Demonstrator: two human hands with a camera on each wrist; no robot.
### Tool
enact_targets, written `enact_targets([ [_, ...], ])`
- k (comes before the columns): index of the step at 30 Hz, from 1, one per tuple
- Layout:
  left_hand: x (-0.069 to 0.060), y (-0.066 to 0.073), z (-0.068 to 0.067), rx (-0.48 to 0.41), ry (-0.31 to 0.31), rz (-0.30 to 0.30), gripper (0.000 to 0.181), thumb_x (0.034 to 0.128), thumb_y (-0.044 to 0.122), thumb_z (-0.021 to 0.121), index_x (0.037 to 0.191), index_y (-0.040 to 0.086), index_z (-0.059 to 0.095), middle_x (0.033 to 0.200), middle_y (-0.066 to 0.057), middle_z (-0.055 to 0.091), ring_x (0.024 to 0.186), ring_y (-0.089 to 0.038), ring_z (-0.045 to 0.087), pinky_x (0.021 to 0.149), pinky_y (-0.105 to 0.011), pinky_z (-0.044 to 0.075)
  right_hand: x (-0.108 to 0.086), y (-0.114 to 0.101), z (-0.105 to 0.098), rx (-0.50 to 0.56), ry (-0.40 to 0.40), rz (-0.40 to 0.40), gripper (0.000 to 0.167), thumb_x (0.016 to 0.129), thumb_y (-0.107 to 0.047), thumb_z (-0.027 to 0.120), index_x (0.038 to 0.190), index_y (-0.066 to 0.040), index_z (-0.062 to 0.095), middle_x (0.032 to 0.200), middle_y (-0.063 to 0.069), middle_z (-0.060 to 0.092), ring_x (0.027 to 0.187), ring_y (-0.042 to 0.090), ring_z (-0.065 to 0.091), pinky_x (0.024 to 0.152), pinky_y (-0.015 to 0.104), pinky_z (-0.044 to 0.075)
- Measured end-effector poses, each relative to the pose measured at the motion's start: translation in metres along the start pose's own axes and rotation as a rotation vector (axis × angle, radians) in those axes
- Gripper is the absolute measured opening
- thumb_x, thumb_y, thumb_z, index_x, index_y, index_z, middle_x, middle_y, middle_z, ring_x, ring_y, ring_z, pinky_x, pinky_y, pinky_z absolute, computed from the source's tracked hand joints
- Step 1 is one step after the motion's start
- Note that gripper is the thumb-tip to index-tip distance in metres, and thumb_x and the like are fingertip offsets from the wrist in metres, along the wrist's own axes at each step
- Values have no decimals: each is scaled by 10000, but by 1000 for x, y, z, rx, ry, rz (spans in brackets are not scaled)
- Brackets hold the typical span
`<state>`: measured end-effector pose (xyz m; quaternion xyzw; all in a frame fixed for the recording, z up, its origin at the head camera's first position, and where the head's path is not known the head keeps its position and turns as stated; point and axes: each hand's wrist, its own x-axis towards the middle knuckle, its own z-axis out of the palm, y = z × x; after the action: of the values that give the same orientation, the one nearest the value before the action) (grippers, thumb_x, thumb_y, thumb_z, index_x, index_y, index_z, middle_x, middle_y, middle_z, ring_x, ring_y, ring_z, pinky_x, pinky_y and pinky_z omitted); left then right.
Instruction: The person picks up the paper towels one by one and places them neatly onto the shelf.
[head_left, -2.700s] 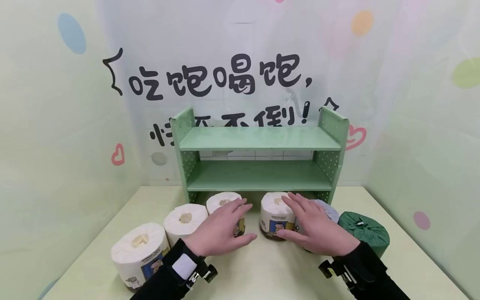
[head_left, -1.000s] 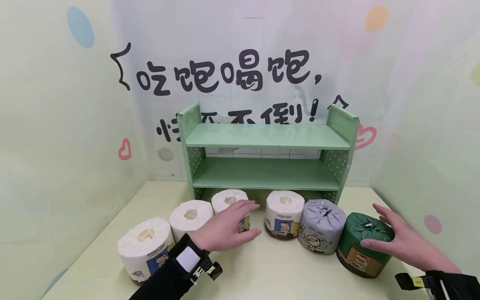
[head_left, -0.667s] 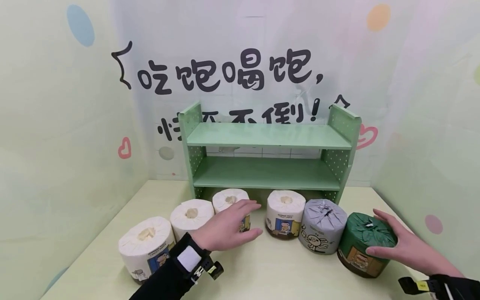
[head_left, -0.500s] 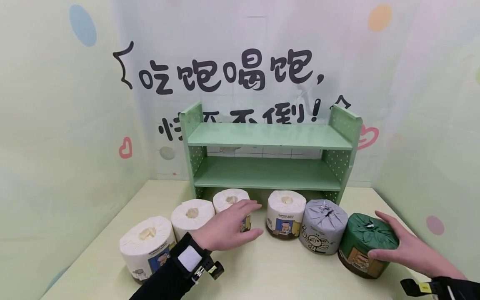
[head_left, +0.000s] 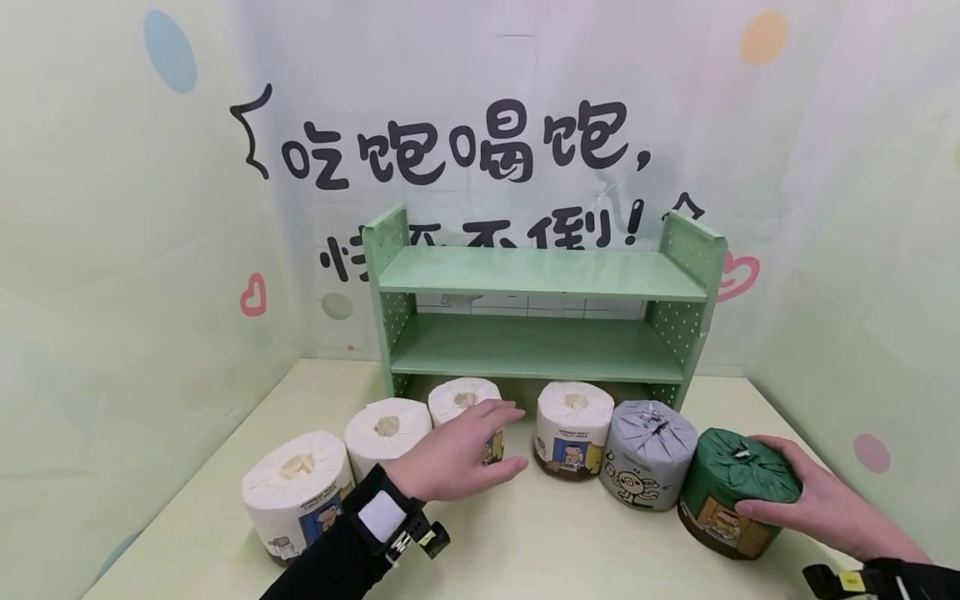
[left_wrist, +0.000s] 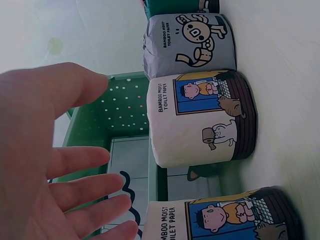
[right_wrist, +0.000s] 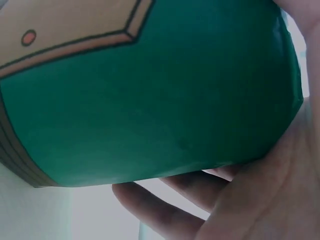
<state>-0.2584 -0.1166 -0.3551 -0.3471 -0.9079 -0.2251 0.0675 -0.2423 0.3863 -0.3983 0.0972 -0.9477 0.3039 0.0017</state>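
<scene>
My right hand (head_left: 832, 504) grips a green-wrapped toilet paper roll (head_left: 738, 475) at the right of the row, thumb across its front and fingers behind it. In the right wrist view the green roll (right_wrist: 165, 105) fills most of the picture, close to the palm. Left of it stand a grey-wrapped roll (head_left: 648, 462) and a white roll (head_left: 573, 429). My left hand (head_left: 457, 454) hovers with fingers extended over the white rolls on the left, holding nothing. It partly covers the rear white roll (head_left: 453, 396); a middle one (head_left: 386, 429) and a front one (head_left: 292, 479) stand nearby.
Behind the rolls stands a green shelf unit (head_left: 536, 346) with perforated side panels and bare upper boards. The pale table (head_left: 547, 550) lies between patterned walls, with black lettering on the back wall (head_left: 450, 67).
My right hand has moved right, from over the white and grey rolls to the green roll, and closed round it. The left hand has stayed nearly still; the camera view shifted slightly.
</scene>
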Motion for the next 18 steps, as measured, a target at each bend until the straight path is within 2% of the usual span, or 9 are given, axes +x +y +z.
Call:
enact_targets([
  [7,0,0,1,2,-3,-8,668,1063,420,714,1598,59,540,1660,-167,527,1515,-316,554,1252,-495,501,0,5,2,-29,55,-12,878,976,-349,835,1611,-2,338,1475,355,543,1156,287,611,772,296,538],
  [12,0,0,0,9,0,-6,658,1064,413,714,1592,57,549,1659,-172,527,1518,-321,550,1256,-496,497,-1,6,2,-18,88,-18,889,967,-330,847,1617,-15,329,1467,358,541,1116,197,588,765,263,523],
  [15,0,0,0,11,-2,-8,652,1065,412,711,1589,59,552,1660,-171,526,1520,-321,549,1257,-495,497,-2,5,-1,-21,99,-17,889,964,-325,848,1618,-28,324,1443,363,561,1091,174,586,756,246,513],
  [18,1,-1,0,12,-6,-7,651,1066,416,710,1589,60,552,1661,-170,526,1518,-317,550,1254,-493,500,-3,2,-5,-33,95,-11,893,966,-337,844,1621,-29,320,1424,373,575,1103,230,602,748,258,517],
])
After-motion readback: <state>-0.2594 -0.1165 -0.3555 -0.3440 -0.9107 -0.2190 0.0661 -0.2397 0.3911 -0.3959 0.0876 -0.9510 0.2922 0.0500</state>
